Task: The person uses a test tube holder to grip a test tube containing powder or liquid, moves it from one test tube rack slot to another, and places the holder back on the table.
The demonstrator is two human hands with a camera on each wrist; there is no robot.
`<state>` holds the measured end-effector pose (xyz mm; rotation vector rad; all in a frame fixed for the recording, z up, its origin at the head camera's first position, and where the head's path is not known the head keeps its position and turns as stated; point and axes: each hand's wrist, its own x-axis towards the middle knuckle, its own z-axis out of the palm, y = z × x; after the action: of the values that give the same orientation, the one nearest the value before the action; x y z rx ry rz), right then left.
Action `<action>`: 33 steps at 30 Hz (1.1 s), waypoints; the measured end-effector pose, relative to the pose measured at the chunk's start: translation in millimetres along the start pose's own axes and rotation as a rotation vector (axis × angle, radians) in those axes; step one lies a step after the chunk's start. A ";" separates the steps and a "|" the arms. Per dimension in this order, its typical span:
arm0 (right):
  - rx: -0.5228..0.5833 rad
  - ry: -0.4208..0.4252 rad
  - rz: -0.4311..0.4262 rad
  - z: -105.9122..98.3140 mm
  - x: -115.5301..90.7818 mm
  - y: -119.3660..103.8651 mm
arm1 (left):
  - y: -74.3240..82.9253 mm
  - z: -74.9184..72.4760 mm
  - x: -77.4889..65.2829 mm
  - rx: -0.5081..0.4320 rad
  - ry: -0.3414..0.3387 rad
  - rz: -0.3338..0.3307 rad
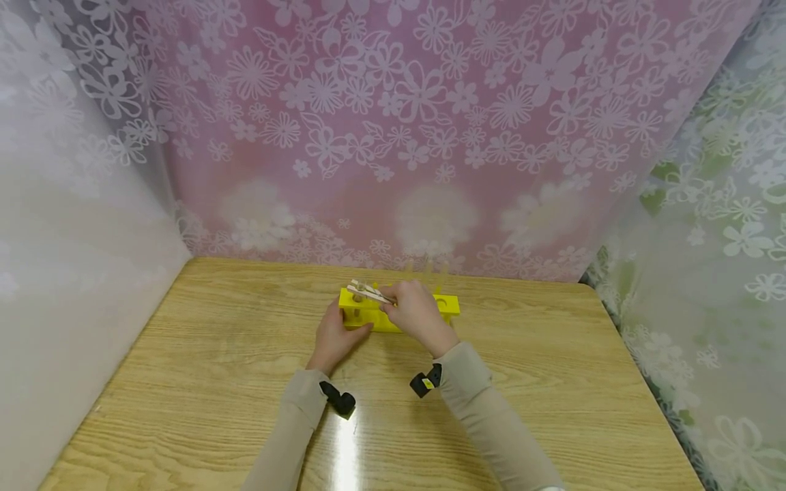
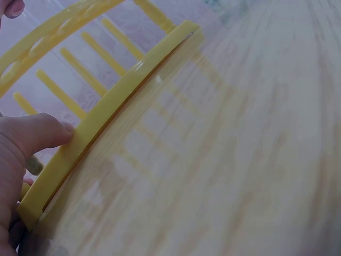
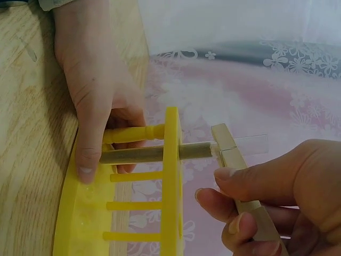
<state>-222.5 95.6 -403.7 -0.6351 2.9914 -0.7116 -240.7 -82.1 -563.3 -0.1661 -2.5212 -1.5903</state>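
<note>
A yellow test tube rack point(image 1: 451, 307) stands on the wooden table, and my left hand point(image 1: 334, 337) grips its left end. In the left wrist view the thumb point(image 2: 45, 133) presses on the rack's base. My right hand point(image 1: 420, 317) holds a wooden test tube clamp point(image 1: 368, 293) over the rack's left part. Seen from the right wrist, the clamp point(image 3: 228, 144) sits around the upper part of a glass test tube point(image 3: 196, 151). This tube runs through the top plate down to the base, with greenish-brown contents and a clear top end.
Several yellow pegs point(image 3: 136, 205) rise from the rack's base. The table point(image 1: 233, 395) meets a pink flowered curtain point(image 1: 430, 136) behind, with pale sheets at both sides. A small black camera point(image 1: 338, 400) is strapped to each wrist.
</note>
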 end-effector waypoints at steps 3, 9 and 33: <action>0.006 -0.010 -0.004 -1.2 1.5 -0.1 | 0.0 0.2 -0.2 0.003 0.003 -0.003; 0.000 -0.040 -0.001 -3.3 4.1 -0.7 | -2.0 1.6 0.9 0.004 0.003 0.005; -0.006 -0.071 0.001 -5.8 7.7 0.3 | 0.9 0.3 0.6 0.004 0.000 -0.011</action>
<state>-230.3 95.4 -397.9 -0.6446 2.9295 -0.6660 -241.2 -81.4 -562.5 -0.1514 -2.5296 -1.5893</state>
